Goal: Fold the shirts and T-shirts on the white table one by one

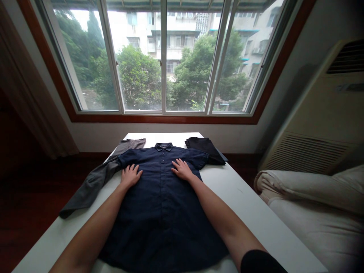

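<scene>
A dark navy short-sleeved button-up shirt (162, 197) lies spread flat, front side up, its collar towards the window and its hem nearest me. My left hand (131, 176) rests palm down on the shirt's chest at the left side, fingers spread. On the other side of the button line, my right hand (182, 169) lies flat on the chest with its fingers apart. Neither hand grips the cloth. The left sleeve overlaps a grey garment (96, 185), and the right sleeve reaches a folded black garment (203, 148).
Under the clothes is a white table (241, 193). The grey garment hangs partly over its left edge. A cream sofa (315, 201) stands to the right, with a floor-standing air conditioner (318, 117) behind it. Beyond the table is a wide window (163, 68); a curtain (34, 94) hangs at left.
</scene>
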`<state>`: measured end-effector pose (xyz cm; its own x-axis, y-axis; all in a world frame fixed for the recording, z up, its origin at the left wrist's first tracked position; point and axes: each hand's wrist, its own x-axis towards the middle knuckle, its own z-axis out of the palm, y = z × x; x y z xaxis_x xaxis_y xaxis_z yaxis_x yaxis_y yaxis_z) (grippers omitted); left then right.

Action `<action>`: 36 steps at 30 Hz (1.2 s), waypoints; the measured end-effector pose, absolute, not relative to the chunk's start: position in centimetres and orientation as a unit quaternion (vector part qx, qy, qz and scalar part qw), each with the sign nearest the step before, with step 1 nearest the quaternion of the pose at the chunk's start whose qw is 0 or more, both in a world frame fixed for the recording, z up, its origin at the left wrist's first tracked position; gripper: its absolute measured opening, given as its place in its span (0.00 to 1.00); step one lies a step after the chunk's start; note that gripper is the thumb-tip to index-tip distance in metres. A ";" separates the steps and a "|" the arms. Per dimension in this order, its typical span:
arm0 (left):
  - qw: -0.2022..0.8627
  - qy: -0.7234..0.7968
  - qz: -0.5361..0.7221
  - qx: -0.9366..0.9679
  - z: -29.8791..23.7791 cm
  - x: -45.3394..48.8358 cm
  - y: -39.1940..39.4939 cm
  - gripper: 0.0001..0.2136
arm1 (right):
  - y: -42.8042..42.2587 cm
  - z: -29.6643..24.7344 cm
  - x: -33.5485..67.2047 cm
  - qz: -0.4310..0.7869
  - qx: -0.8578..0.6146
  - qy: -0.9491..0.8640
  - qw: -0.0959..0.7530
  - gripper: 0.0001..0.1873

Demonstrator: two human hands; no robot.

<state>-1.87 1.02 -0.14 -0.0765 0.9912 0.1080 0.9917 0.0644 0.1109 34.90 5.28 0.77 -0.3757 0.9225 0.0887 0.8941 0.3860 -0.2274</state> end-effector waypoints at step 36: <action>-0.020 -0.723 -0.051 -0.689 0.6 -1.5 0.7 0.38 | 6.2 1.5 37.4 0.072 -0.649 -0.753 0.077 0.36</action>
<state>-1.48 0.73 0.59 -0.0510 0.9978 0.0419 0.9938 0.0465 0.1007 37.41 6.24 1.52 -0.1458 0.9891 0.0223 0.9668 0.1472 -0.2089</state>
